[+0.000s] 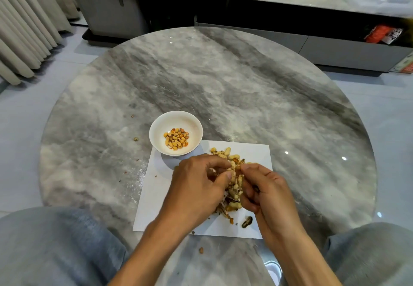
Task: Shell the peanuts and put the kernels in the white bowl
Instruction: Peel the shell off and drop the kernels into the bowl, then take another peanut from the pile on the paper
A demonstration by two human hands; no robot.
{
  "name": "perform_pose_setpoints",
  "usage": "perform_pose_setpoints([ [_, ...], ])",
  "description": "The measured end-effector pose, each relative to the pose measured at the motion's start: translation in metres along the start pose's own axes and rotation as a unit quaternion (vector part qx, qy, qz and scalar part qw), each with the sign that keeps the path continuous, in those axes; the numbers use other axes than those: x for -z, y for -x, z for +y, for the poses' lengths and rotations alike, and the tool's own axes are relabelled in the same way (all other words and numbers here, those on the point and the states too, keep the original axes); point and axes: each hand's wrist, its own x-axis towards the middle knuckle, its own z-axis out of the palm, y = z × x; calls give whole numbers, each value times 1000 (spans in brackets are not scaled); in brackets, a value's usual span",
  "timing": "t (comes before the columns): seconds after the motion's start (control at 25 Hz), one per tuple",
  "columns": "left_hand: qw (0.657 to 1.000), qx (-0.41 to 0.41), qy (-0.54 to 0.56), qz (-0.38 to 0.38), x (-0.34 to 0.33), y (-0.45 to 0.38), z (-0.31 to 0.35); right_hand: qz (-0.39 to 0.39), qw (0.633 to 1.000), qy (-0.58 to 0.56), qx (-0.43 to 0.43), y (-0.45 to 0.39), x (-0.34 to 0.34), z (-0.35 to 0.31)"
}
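Low in the frame, just right of centre, both hands meet over a heap of peanuts (233, 185) on a white sheet of paper (156, 196). The left hand (196, 187) has its fingers curled, thumb and forefinger pinching a pale peanut at the top of the heap. The right hand (266, 191) is curled too, its fingertips pinching the same spot from the other side; what else it holds in its palm cannot be told. Broken shells (223, 212) lie at the lower end of the heap, and a dark shell half (247, 222) sits alone near the right wrist. The white bowl (176, 132) stands just above and left of the hands, on the paper's upper left corner, with a small pile of kernels (176, 138) in its bottom. All rests on a round grey marbled surface (223, 80), with a few crumbs scattered about.
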Motion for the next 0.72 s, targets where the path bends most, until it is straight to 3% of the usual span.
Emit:
perform_pose_setpoints([
  [0.16, 975, 43, -204, -78, 16, -1, -3, -3, 980, 179, 86, -32, -43, -25],
  [0.28, 967, 31, -232, -97, 13, 3, 1, -23, 955, 270, 119, -66, -86, -37],
  [0.52, 969, 27, -222, -108, 15, 4, -4, -87, 991, 102, 7, -90, -107, -49],
  [0.72, 966, 29, -229, -117, 16, 0, -7, -71, 994, 57, 57, -81, -58, -68],
])
